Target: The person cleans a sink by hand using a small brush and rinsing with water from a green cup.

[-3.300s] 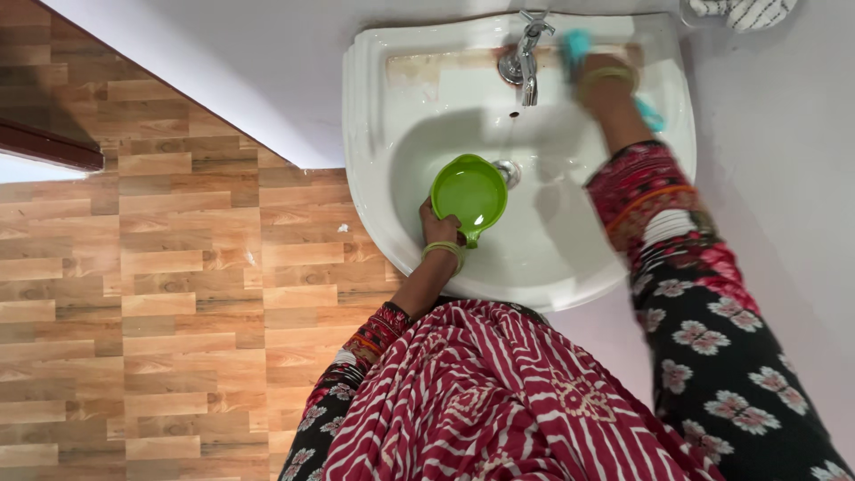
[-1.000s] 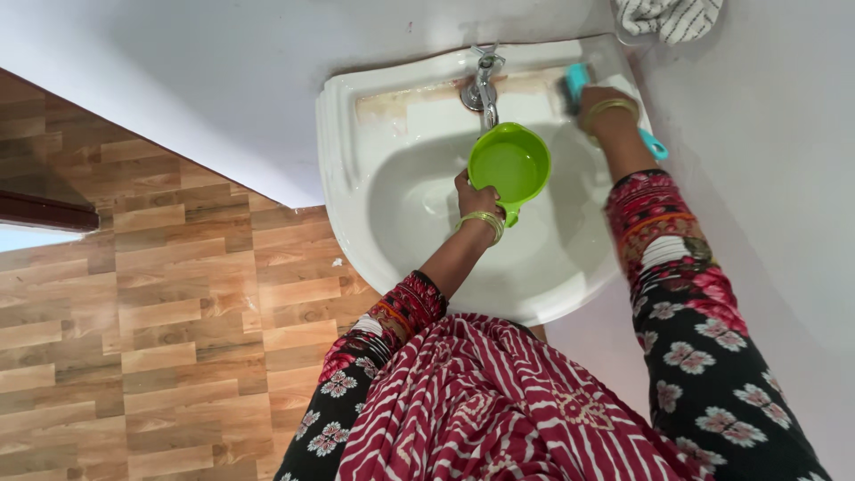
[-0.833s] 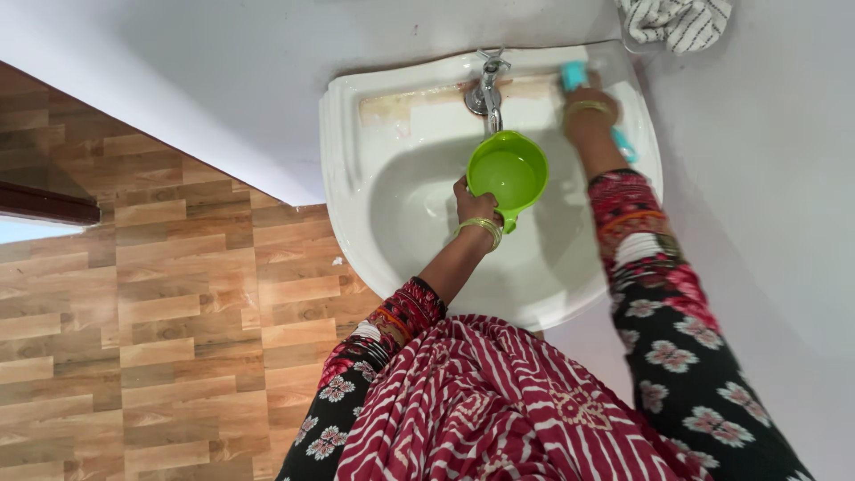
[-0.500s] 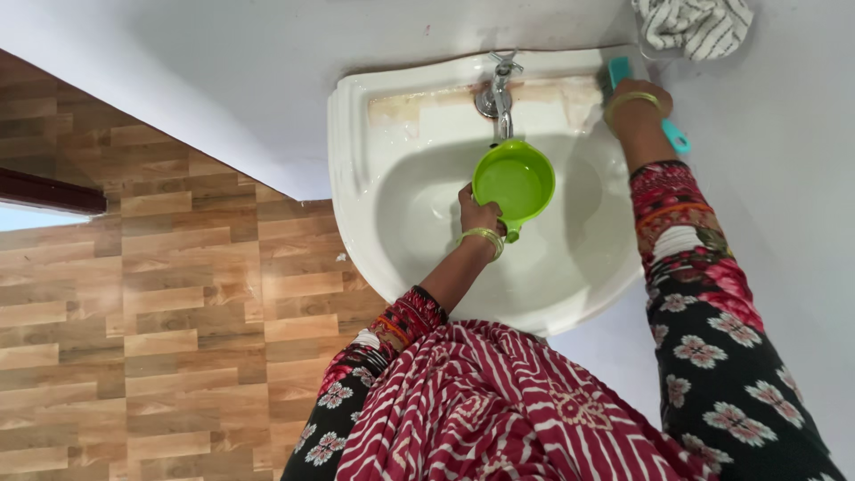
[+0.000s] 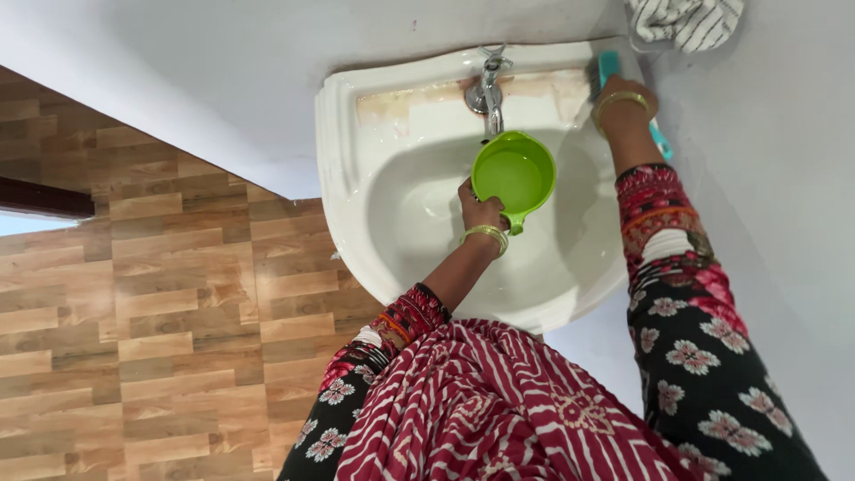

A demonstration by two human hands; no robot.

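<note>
Since 0.5 s ago, right hand (image 5: 623,100) slid its teal plastic scrub brush (image 5: 608,67) slightly left along the stained back ledge of the white ceramic wall basin (image 5: 356,214). Left hand (image 5: 479,210) grips the round lime-green plastic mug (image 5: 512,172) by its handle under the chrome tap (image 5: 489,85). White walls, wood-plank floor (image 5: 160,294), striped cloth (image 5: 686,20) top right.

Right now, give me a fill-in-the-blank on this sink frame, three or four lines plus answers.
1. The left hand holds a ____ mug by its handle.
2. The mug sits directly under the ____ of the white sink.
3. The right hand grips a teal ____ at the sink's back ledge.
4. A ____ cloth lies at the top right, beyond the sink.

Missing words: green; tap; brush; striped
</note>
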